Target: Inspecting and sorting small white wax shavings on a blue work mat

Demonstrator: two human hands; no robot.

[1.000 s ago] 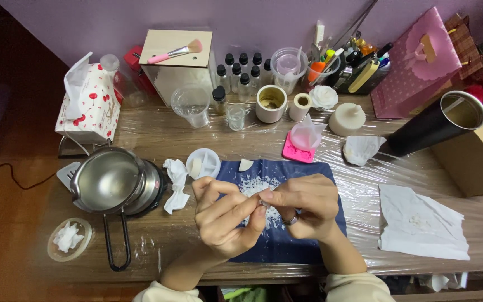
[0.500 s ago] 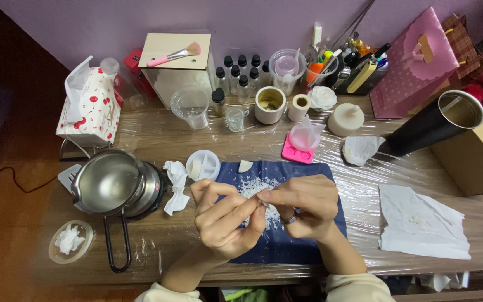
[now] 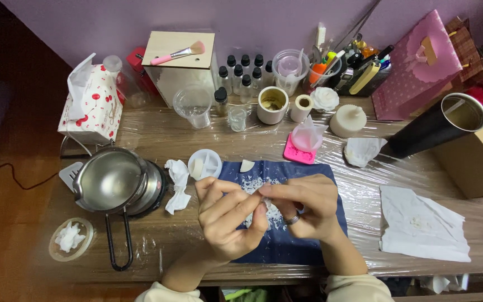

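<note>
At the far left, a shallow round clear dish (image 3: 71,239) is holding a crumpled white wad. Beside it, the shiny steel melting pot with a long black handle (image 3: 111,180) is sitting on its burner, and it is looking bare inside. Behind it, the white tissue box with red cherry prints (image 3: 91,105) is showing a tissue sticking up. Moving right, a clear plastic cup (image 3: 192,106) is standing near the small round white divided dish (image 3: 205,164), which is carrying a pale lump in one section. A cream ceramic cup (image 3: 273,104) is holding something yellowish-brown, and a soft pink silicone cup (image 3: 307,136) is resting on a hot-pink square pad (image 3: 297,154). At the far right, the tall black metal tumbler (image 3: 436,126) is lying tilted with its mouth open.

Your left hand (image 3: 227,218) and right hand (image 3: 306,204) are meeting above the dark blue cloth mat (image 3: 308,235), with white flakes (image 3: 255,184) scattered on it. Both hands are pinching a small white piece (image 3: 264,194) between fingertips, with the fingers curled tight around it.

Compared with a moment ago, your hands are staying in nearly the same spot over the mat, with the fingertips pressing slightly closer together.
</note>
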